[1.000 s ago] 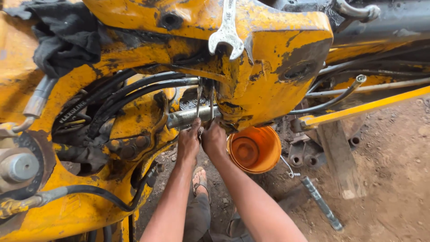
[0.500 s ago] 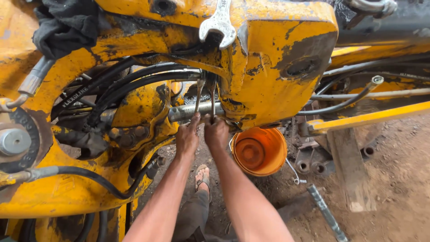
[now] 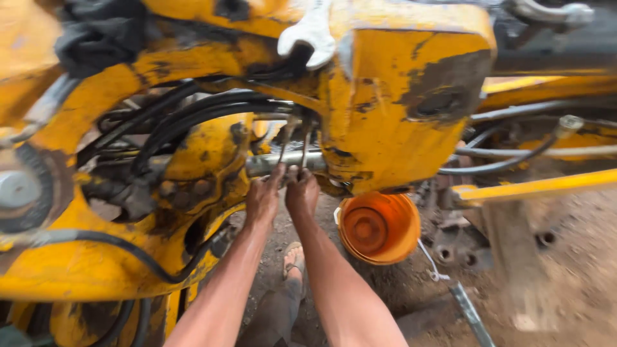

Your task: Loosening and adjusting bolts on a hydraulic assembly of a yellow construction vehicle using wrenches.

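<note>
Left hand (image 3: 262, 200) and right hand (image 3: 302, 191) side by side, fingers curled up against the grey horizontal steel pin (image 3: 283, 160) lying crosswise just above them under the yellow machine frame (image 3: 398, 83), grip uncertain.

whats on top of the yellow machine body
A silver open-ended wrench lies on the yellow machine body, its jaw end overhanging the edge. Its handle runs out of frame. A black cloth sits further left.

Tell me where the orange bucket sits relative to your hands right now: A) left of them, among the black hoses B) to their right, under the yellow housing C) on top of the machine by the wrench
B: the orange bucket hangs just right of the right hand and left hand, beneath the yellow housing.
</note>
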